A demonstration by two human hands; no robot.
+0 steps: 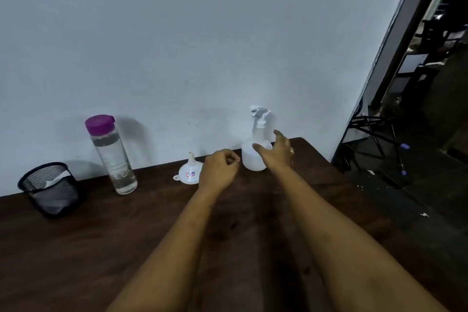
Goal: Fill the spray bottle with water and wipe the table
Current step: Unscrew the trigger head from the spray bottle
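Head view, looking down on a dark wooden surface [76, 248] set against a pale wall [177, 33].

Back right, close to the wall: white translucent spray bottle [253, 157], upright, white trigger head on top. No label visible on it.

Right hand [277, 153] at the bottle, fingers spread wide, thumb across the bottle's front, index finger raised beside its neck; hand not closed, and contact with the bottle hard to tell. Ring on one finger.

Left hand [220, 170] just left of the bottle, curled loosely into a near fist, holding nothing visible, apart from the bottle.

Just left of that hand: small white funnel [190, 171], mouth down on the surface, spout pointing up, small tab at its rim. Red and blue sticker on its side, writing too small to read.

Further left: tall clear water bottle [112, 157] with a purple cap, upright, largely full of clear liquid, no legible label.

Far left: black mesh cup [52, 191] holding something white.

Right edge: dark doorway with dim, indistinct furniture beyond.
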